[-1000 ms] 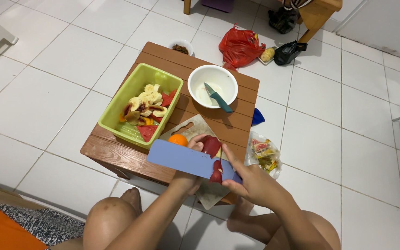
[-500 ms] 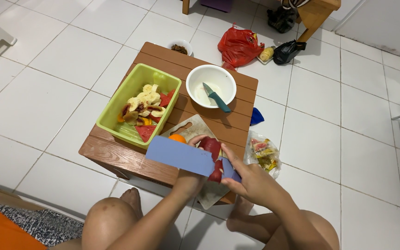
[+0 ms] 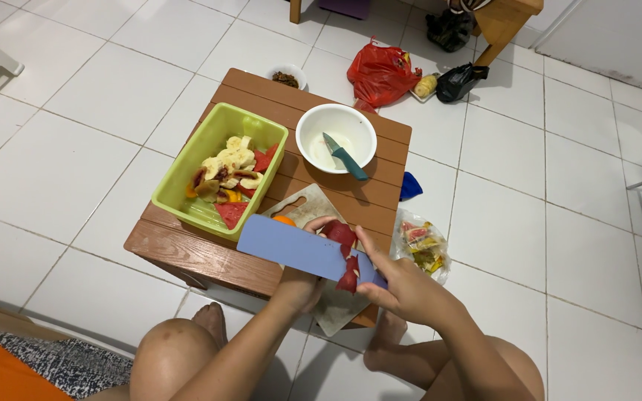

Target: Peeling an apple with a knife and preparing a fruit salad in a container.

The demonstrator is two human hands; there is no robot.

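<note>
Head view, set against the pictures from a moment ago, shows little movement: the wide lavender-blue knife blade (image 3: 302, 251) has tipped slightly, and a strip of dark red peel (image 3: 348, 276) hangs off its edge much as before, which suggests the peeling is mid-stroke. Largest first: the low wooden counter (image 3: 195, 256) carries everything. On its left sits a green plastic tub (image 3: 187, 174) holding banana slices, red melon chunks and some darker bits. Behind and to the right stands a white bowl (image 3: 307, 130), bare except for a small teal-handled knife (image 3: 345, 157) leaning over its rim. A pale cutting board (image 3: 319, 202) lies at the near edge with an orange fruit (image 3: 284, 220) on it, partly hidden by the blade. The right hand (image 3: 404, 291) has its fingers clamped on the big knife's handle; the left hand (image 3: 302, 286), below the blade, has its fingers closed around the red fruit (image 3: 340, 233), held just above the board.
</note>
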